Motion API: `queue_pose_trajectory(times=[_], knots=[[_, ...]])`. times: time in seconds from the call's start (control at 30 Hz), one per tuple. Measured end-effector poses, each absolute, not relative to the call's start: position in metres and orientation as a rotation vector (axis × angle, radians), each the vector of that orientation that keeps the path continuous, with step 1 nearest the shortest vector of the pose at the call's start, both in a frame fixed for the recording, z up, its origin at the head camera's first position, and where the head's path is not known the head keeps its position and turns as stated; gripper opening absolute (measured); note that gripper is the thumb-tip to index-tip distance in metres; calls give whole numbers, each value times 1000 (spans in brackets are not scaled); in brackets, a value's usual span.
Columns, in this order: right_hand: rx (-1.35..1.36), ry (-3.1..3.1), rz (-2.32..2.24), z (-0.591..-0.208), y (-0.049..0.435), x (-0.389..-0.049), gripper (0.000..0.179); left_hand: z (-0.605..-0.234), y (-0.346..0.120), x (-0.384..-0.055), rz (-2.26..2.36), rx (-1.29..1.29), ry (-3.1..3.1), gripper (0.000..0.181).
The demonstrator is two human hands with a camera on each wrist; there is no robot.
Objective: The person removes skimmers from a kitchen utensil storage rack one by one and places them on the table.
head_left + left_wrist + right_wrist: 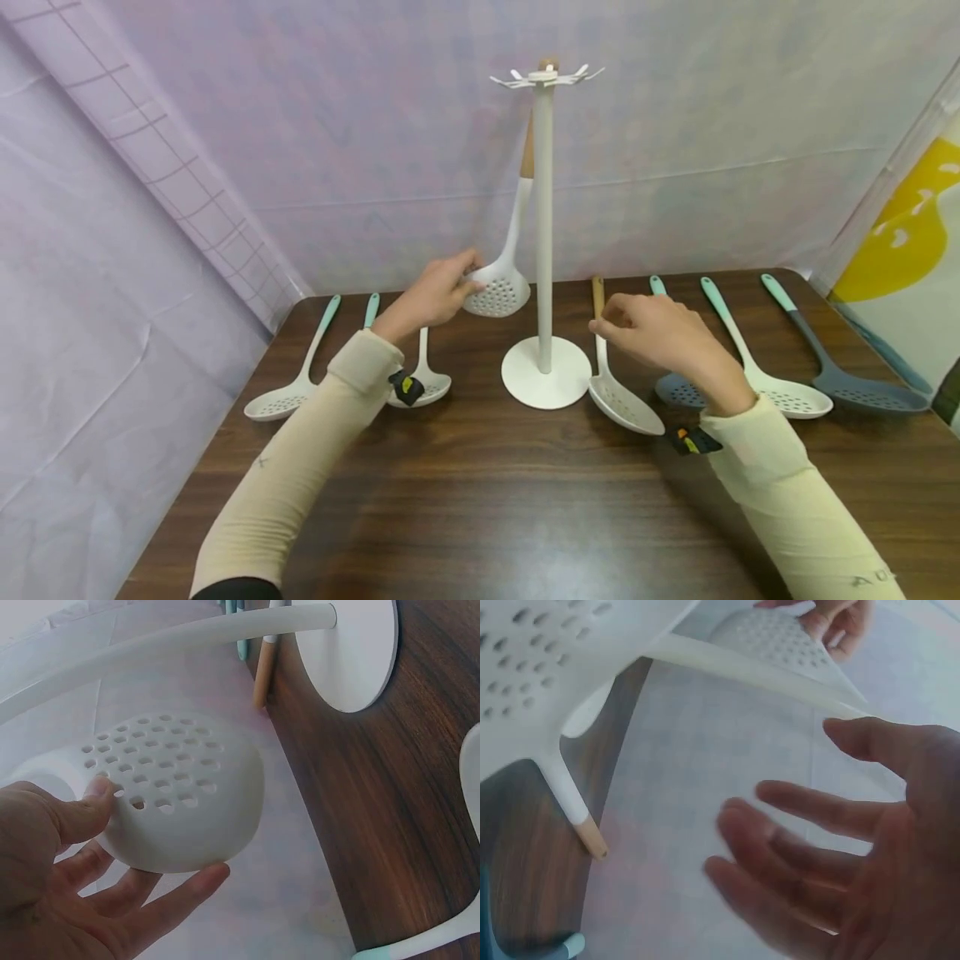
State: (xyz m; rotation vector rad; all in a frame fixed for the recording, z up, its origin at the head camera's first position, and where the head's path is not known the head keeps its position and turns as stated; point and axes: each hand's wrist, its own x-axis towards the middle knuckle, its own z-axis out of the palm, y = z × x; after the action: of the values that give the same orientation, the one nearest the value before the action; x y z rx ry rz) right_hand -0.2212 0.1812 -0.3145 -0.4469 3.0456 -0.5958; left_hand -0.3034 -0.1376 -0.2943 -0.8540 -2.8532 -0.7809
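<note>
My left hand (438, 287) pinches the rim of a white skimmer (498, 292), thumb on its perforated bowl and fingers behind it, as the left wrist view shows. The skimmer hangs upright with its wooden handle rising behind the white utensil stand (544, 225), its end level with the hooks at the top. To the right of the stand, my right hand (656, 332) hovers over a white slotted spoon (626, 408) with a wooden handle. In the right wrist view the right fingers (802, 874) are loosely bent, with nothing between them.
Left on the brown table (465, 517) lie a white slotted spoon (277, 404) and a white ladle (433, 385), both mint-handled. On the right lie a blue-grey slotted utensil (678, 390), a white slotted spoon (795, 398) and a grey slotted turner (870, 392). A pale curtain (375, 150) hangs behind.
</note>
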Motion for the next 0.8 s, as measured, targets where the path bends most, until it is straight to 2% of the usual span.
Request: queue_pose_trajectory(times=[0.2,0.3,0.63,0.8], knots=[[-593,3224,-778,-313,184,-221,30,-297,-151,-295,-759,-880,-2864,18],[-663,3300,-878,-315,184,-223,23,-300,-161,-285,-725,-887,-2872,18],[-841,3510,-1116,-316,188,-225,15,-313,-174,-241,-795,-885,-2969,19],[-781,3546,-1156,-314,193,-224,16,-316,-169,-230,-752,-977,-3010,21]])
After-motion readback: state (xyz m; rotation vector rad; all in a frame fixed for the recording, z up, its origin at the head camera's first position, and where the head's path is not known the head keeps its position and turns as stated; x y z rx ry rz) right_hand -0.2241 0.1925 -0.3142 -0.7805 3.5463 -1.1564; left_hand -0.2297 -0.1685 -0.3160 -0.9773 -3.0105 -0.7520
